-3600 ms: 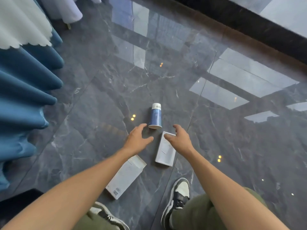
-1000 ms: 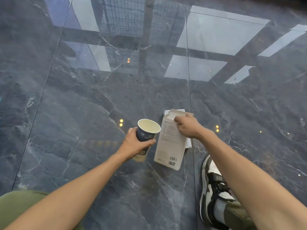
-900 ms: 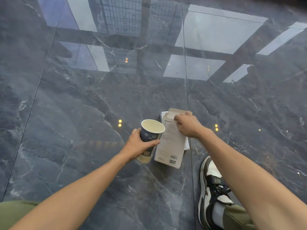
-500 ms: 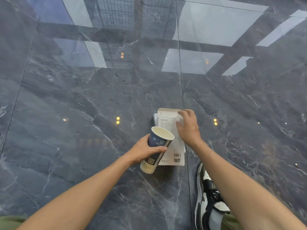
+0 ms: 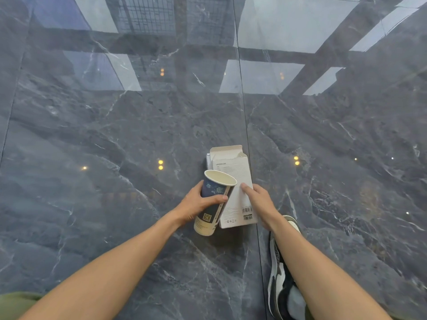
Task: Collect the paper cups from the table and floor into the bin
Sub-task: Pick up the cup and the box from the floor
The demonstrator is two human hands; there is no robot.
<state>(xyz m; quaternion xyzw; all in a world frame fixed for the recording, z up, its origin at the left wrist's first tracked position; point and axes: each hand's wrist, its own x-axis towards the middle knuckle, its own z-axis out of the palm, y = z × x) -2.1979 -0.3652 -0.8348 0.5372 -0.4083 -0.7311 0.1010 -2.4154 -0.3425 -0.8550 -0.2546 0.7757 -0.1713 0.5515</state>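
Head view: pickup step on the floor (image 5: pixel 115 135). Left hand (image 5: pixel 196 205) is closed round a dark-blue paper cup (image 5: pixel 213 202), mouth tilted up and away, base below the fingers, apparently lifted clear of the floor. Right hand (image 5: pixel 260 200) lies flat-fingered, not gripping, on a white carton (image 5: pixel 233 172) just beside the cup; a second carton peeks from under it. Bin not in view, so next move, prob.: stand, find the bin, w/ cup kept level.

Paper cup (image 5: pixel 216 199) left of the box (image 5: pixel 235 188), shoe (image 5: pixel 280 271) right.
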